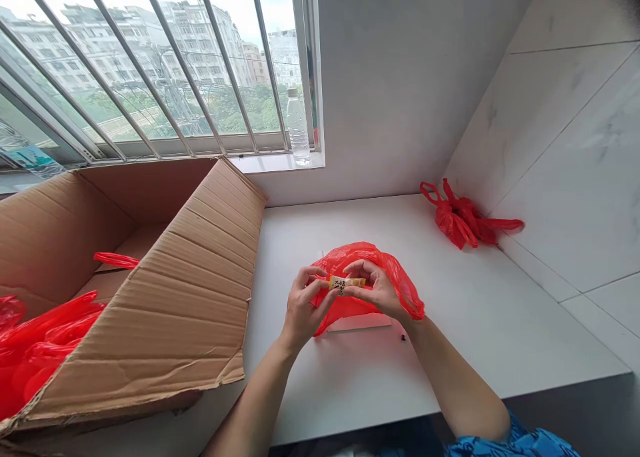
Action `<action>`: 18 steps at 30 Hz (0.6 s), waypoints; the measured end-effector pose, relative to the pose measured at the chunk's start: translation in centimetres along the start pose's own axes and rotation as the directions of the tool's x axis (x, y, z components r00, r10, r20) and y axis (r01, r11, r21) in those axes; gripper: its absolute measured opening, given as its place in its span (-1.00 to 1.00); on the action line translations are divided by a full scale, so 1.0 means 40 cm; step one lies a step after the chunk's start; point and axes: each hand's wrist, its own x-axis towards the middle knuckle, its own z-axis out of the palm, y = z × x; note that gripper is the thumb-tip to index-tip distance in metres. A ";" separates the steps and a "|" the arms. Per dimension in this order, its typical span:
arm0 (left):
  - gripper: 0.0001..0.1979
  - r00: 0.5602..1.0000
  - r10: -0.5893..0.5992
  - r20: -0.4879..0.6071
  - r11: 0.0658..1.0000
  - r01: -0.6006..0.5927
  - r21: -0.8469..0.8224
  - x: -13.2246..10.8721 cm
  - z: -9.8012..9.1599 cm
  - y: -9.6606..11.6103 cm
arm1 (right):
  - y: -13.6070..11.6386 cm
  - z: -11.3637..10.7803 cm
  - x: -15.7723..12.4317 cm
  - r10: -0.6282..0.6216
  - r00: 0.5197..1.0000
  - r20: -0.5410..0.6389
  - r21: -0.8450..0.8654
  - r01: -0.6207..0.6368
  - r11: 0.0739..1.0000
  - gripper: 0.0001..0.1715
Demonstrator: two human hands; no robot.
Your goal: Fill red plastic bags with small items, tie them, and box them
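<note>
Yellow packet (345, 282) sits pinched between both hands (303, 307) (385, 293).

One head-worn view looks from above the near edge of a white counter (480, 350), facing forward and down. The left hand (304, 310) and right hand (379, 296) appear at middle distance, just below centre. A cardboard box (165, 290) looms close at left. The view reaches a barred window (220, 77) at upper left and a tiled wall (590, 197) at right; upright lines lean inward toward the bottom.
</note>
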 end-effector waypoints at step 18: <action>-0.90 0.996 -0.074 -0.059 0.994 0.069 -0.086 0.007 -0.010 0.012 | -0.035 0.022 -0.007 -0.129 0.991 -0.027 -0.056 0.128 0.990 -0.70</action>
